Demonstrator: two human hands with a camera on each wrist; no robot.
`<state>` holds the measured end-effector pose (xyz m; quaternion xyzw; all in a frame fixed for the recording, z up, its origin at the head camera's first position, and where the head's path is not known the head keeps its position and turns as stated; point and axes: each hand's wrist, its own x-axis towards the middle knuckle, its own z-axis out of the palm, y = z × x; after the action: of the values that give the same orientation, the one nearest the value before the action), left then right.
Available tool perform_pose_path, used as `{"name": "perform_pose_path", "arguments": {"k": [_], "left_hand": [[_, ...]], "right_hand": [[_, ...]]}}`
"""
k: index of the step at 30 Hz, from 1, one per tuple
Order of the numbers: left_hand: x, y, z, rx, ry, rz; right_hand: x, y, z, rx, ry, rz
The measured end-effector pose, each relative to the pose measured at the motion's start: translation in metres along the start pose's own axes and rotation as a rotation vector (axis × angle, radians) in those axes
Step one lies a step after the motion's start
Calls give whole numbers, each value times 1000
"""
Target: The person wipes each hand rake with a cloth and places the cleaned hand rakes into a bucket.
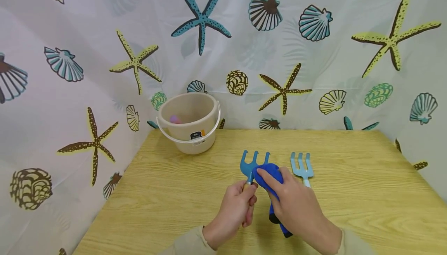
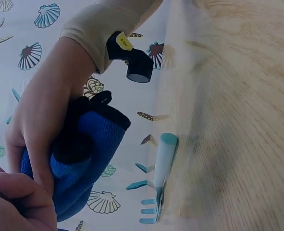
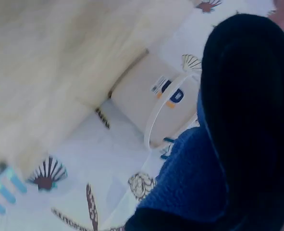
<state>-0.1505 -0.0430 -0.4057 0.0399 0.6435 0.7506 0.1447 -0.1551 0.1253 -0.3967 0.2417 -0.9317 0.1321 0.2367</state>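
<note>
In the head view my left hand [image 1: 234, 207] grips the short wooden handle of a blue hand rake [image 1: 247, 167], its prongs pointing away from me. A blue cloth [image 1: 271, 174] with black trim is pinched in my right hand [image 1: 301, 205], bunched up against the rake's head and covering part of it. The cloth [image 2: 91, 149] hangs below the right hand [image 2: 48, 106] in the left wrist view. A light blue hand rake [image 1: 302, 168] lies on the table just beyond the right hand, which hides most of its handle; its pale handle [image 2: 165, 156] shows in the left wrist view.
A beige bucket [image 1: 197, 134] with a white handle stands at the back left of the wooden table [image 1: 167, 193], with a pink and purple thing [image 1: 174, 119] inside. A curtain [image 1: 223, 61] printed with shells and starfish encloses the back and sides.
</note>
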Motion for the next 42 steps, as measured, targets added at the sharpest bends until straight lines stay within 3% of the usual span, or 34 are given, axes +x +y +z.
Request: {"name": "perform_pose_path", "arguments": {"k": [7, 15, 22, 27, 37, 42], "left_hand": [[-4, 3, 3, -44, -18, -9], [-2, 5, 0, -73, -26, -48], [-2, 4, -1, -19, -39, -13], [-6, 1, 0, 57, -50, 0], [-7, -7, 1, 116, -64, 26], [-7, -8, 0, 158, -56, 49]], "right_hand": [[12, 13, -1, -79, 109, -9], [0, -4, 1, -118, 87, -172], [12, 6, -3, -149, 116, -86], [26, 17, -14, -204, 74, -66], [16, -22, -21, -142, -40, -177], [25, -18, -19, -199, -51, -130]]}}
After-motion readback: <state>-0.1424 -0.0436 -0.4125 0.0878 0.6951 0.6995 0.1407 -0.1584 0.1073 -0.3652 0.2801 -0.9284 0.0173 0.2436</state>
